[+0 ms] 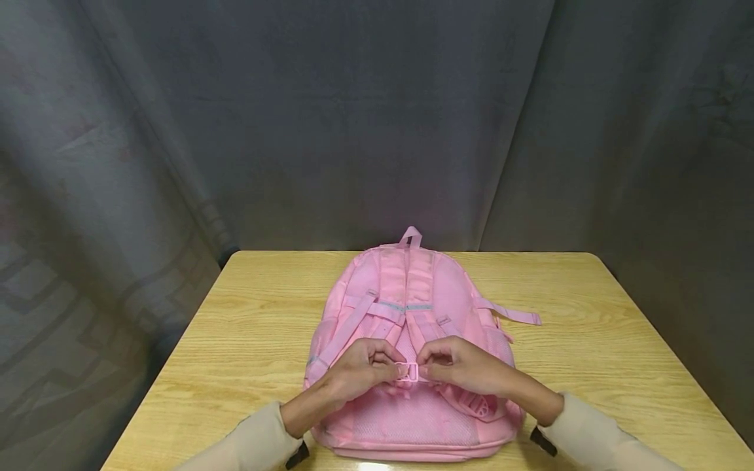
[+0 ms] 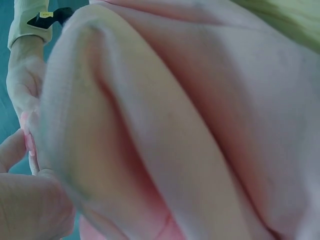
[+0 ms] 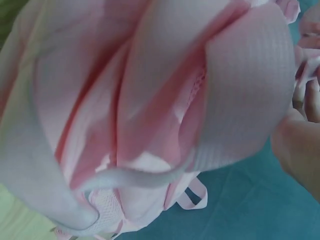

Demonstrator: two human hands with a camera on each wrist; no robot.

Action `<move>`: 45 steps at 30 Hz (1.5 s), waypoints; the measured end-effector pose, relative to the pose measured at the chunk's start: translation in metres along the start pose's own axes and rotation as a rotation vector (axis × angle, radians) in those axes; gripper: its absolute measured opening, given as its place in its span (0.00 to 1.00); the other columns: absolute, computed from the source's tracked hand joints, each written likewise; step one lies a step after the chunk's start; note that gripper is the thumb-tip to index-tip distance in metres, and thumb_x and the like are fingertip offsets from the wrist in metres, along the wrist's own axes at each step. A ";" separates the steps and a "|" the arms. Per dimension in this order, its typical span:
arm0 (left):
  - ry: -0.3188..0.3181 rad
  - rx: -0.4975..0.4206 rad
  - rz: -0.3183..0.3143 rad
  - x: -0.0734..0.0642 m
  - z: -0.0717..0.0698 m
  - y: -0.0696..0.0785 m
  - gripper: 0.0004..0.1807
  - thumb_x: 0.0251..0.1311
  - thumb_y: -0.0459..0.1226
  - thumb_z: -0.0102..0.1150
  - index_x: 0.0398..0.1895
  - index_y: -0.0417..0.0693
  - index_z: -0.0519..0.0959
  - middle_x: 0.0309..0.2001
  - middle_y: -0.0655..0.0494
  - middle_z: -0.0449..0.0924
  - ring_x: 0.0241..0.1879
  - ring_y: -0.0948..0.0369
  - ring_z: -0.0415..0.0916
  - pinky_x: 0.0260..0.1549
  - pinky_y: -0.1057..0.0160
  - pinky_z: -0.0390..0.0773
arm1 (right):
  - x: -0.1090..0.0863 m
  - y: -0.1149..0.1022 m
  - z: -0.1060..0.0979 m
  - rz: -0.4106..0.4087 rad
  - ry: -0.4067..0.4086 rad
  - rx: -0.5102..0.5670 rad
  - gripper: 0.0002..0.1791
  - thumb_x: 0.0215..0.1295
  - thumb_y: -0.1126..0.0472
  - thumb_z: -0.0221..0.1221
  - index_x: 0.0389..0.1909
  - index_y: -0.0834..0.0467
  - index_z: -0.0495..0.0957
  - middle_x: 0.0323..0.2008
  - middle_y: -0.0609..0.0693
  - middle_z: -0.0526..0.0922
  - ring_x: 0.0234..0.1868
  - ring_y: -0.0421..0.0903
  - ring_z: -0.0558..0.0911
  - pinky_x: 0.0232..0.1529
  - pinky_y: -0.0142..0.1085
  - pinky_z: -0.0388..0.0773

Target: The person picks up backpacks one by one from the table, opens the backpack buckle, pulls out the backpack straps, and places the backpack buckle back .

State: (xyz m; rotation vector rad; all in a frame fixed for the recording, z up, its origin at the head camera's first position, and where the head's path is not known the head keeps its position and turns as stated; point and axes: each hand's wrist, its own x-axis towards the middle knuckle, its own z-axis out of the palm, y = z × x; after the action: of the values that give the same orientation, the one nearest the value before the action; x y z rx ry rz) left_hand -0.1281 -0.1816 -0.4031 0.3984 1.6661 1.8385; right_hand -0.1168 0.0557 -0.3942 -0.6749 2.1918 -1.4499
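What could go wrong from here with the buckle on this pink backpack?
The pink buckle sits between the left hand and right hand, so it could slip or nip a finger. Shoulder straps lie close by on the backpack, so one might get caught. The loose strap end jutting out over the table could snag the right sleeve.

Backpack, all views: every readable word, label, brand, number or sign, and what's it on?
No text can be read in any view.
Yellow label on the black band at a sleeve cuff, left wrist view: too small and blurred to read.
Pink backpack and pink buckle: no readable text.
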 end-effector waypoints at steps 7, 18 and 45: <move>0.006 0.009 -0.003 -0.001 0.000 0.000 0.09 0.60 0.26 0.62 0.41 0.29 0.77 0.34 0.39 0.85 0.37 0.38 0.85 0.41 0.46 0.85 | -0.002 0.001 -0.004 0.003 -0.025 -0.015 0.05 0.70 0.61 0.59 0.38 0.59 0.81 0.28 0.48 0.79 0.30 0.37 0.77 0.32 0.31 0.80; 0.006 0.036 0.000 -0.001 -0.001 0.000 0.10 0.59 0.27 0.63 0.42 0.29 0.77 0.34 0.41 0.86 0.37 0.40 0.86 0.40 0.48 0.86 | 0.000 0.005 -0.002 -0.027 -0.019 0.023 0.06 0.69 0.64 0.59 0.36 0.62 0.82 0.26 0.47 0.79 0.27 0.36 0.75 0.28 0.28 0.77; 0.024 0.079 0.001 0.000 0.000 -0.003 0.10 0.58 0.27 0.63 0.42 0.30 0.78 0.33 0.42 0.86 0.34 0.46 0.87 0.37 0.53 0.87 | 0.003 0.005 0.003 -0.026 -0.050 0.111 0.06 0.69 0.67 0.56 0.40 0.64 0.82 0.28 0.48 0.80 0.29 0.36 0.78 0.31 0.27 0.79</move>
State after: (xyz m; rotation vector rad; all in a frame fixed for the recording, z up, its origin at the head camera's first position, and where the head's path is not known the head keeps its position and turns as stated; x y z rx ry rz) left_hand -0.1277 -0.1816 -0.4058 0.4124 1.7590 1.7893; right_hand -0.1186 0.0535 -0.3998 -0.6957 2.0554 -1.5382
